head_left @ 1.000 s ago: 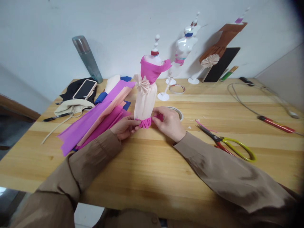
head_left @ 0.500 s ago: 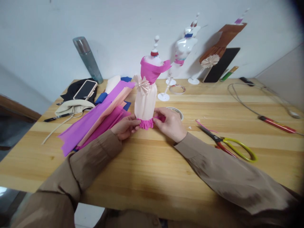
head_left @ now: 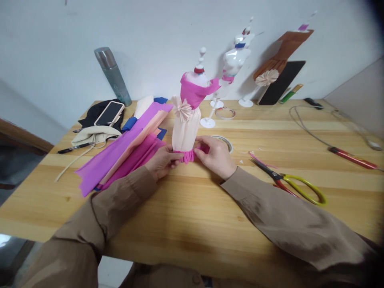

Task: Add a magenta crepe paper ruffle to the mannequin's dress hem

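a small dress form (head_left: 192, 100) is stood upright near the middle of the worktop (head_left: 192, 216), dressed in a pale paper skirt and a pink bodice. a gathered pink frill (head_left: 185, 156) is wrapped about the skirt's hem, low at the worktop. the frill is pinched at its left end by the left hand (head_left: 163, 161) and at its right end by the right hand (head_left: 215, 157). each grip is closed on the paper, fingertips together, with the form between them. the frill is judged to be crepe paper: very light, soft, easily torn or flattened, so it is best taken lightly by its upper edge with fingertips only. the form looks light and tall, its foot hidden by the skirt, so it could be tipped by a sideways pull. sheets (head_left: 126, 148) of pink and peach paper are fanned just left of the left hand. a tape roll (head_left: 224, 140) lies just behind the right hand, and scissors (head_left: 289, 183) lie well to the right.
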{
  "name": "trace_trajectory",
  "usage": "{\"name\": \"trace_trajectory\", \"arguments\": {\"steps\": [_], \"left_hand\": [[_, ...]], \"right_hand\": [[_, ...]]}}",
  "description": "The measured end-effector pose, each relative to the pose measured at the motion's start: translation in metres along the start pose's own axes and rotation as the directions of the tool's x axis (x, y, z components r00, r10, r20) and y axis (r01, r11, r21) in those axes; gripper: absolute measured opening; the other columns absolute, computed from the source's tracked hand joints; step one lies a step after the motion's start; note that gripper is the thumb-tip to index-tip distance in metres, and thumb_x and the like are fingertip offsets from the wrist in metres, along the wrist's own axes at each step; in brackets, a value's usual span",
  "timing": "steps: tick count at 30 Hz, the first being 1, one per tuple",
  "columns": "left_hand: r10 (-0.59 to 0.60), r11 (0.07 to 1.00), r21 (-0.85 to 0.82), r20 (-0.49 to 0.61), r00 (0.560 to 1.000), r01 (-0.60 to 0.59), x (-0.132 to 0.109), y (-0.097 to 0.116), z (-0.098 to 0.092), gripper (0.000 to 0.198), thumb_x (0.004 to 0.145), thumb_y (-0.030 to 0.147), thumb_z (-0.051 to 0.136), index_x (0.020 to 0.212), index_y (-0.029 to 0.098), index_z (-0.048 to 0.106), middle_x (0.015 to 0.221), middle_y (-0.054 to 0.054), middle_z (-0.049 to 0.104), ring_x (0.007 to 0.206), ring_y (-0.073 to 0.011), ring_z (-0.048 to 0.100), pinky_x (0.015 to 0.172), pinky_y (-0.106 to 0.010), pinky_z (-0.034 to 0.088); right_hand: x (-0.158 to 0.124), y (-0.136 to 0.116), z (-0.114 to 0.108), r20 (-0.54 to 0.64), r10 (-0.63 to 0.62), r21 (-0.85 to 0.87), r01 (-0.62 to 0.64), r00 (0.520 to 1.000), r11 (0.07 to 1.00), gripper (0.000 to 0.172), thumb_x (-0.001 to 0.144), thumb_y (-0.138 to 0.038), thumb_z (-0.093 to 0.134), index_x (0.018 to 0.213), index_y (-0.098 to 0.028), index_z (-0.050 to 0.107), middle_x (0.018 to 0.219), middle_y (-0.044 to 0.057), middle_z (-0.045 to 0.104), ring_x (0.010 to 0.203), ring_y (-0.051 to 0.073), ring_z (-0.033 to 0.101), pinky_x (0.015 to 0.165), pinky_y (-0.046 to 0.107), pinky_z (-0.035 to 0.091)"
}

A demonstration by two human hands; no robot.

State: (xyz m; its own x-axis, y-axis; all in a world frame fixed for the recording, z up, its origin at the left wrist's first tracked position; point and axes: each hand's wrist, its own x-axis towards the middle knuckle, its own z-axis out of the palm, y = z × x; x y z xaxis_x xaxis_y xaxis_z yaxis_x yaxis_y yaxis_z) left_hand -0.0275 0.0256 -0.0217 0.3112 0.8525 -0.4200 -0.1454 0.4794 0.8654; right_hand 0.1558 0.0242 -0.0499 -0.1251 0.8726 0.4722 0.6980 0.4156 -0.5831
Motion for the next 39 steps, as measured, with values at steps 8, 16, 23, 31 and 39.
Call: {"name": "trace_trajectory", "arguments": {"steps": [8,16,23,31,39], "left_hand": [[-0.071,0.997,-0.018,0.034,0.997,0.072,-0.002,0.006,-0.002,0.015,0.075,-0.001,0.06,0.067,0.012,0.063,0.05,0.003,0.051,0.041,-0.0027,0.039,0.037,-0.015,0.021],[-0.076,0.997,-0.011,0.044,0.996,0.076,0.001,0.004,-0.006,0.01,0.072,0.001,0.062,0.071,0.011,0.064,0.055,0.001,0.055,0.042,-0.0027,0.039,0.038,-0.015,0.023],[-0.058,0.997,0.061,0.083,0.995,0.053,-0.001,0.006,-0.008,0.003,0.073,0.009,0.066,0.075,0.01,0.063,0.059,0.002,0.053,0.041,-0.0013,0.034,0.036,-0.015,0.018],[0.124,0.928,0.367,-0.165,0.979,-0.056,-0.015,0.009,-0.004,0.033,0.079,0.024,0.066,0.107,0.01,0.059,0.077,-0.002,0.059,0.044,-0.0041,0.039,0.039,-0.02,0.024],[0.793,0.474,0.751,-0.139,0.593,-0.459,-0.04,0.025,0.007,0.055,0.078,0.036,0.069,0.128,0.022,0.05,0.121,-0.009,0.055,0.093,-0.0206,0.055,0.085,-0.038,0.047]], "right_hand": [[0.0,-0.001,0.0,-0.016,-0.022,0.0,0.022,1.0,1.0,0.03,0.075,-0.016,0.059,0.102,-0.016,0.069,0.09,0.008,0.073,0.077,0.022,0.066,0.075,0.035,0.051],[0.0,-0.003,0.0,0.016,0.006,0.011,-0.006,1.0,1.0,0.025,0.076,-0.016,0.059,0.097,-0.017,0.071,0.087,0.008,0.074,0.074,0.021,0.066,0.072,0.034,0.05],[0.001,-0.002,0.0,0.003,0.014,0.017,-0.014,1.0,1.0,0.027,0.075,-0.014,0.059,0.098,-0.016,0.072,0.086,0.008,0.074,0.072,0.021,0.066,0.072,0.035,0.049],[0.002,-0.004,-0.003,0.029,0.002,0.037,-0.004,1.0,0.999,0.024,0.076,-0.016,0.056,0.095,-0.015,0.071,0.085,0.009,0.073,0.07,0.021,0.065,0.071,0.034,0.049],[0.001,-0.006,-0.003,0.011,-0.013,0.029,0.012,1.0,0.999,0.023,0.077,-0.016,0.056,0.095,-0.016,0.071,0.084,0.008,0.073,0.071,0.02,0.065,0.072,0.033,0.049]]}}
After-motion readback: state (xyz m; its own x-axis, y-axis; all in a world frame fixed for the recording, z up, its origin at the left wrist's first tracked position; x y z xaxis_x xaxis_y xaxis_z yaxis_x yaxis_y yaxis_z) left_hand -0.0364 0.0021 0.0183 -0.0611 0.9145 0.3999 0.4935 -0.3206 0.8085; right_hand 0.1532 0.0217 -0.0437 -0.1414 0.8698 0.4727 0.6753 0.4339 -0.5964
